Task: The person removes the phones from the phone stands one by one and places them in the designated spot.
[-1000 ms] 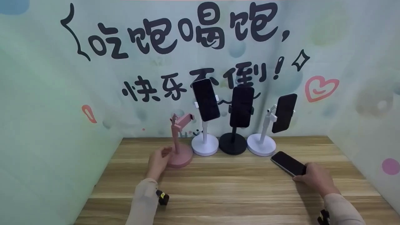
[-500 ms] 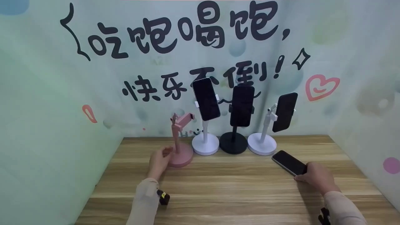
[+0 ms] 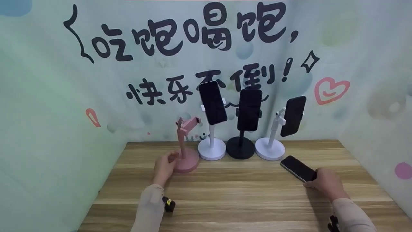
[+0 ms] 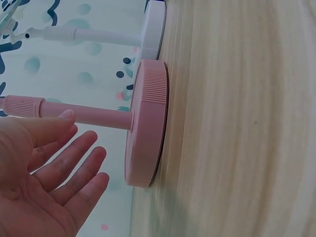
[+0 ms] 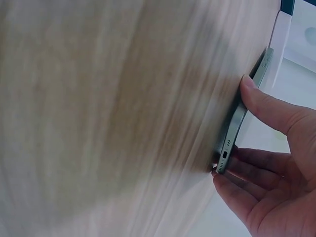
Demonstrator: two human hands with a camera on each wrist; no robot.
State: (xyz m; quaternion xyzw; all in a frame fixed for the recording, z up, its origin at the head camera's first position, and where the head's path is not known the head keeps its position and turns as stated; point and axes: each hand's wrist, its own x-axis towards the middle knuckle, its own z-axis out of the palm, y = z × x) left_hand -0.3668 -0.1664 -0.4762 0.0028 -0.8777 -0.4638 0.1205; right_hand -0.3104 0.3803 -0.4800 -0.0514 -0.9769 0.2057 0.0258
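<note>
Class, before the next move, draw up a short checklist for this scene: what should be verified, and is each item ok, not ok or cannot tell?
1. Right hand holds the flat, rectangular black-screened phone by its edges: ok.
2. That phone is lifted clear of the brown wood-grain table: cannot tell.
3. Pink round-based phone stand stands upright, base flat on the table: ok.
4. Its pink clamp has no phone in it: ok.
5. Left hand is wrapped round the pink stem: not ok; its fingers lie open beside it.
</note>
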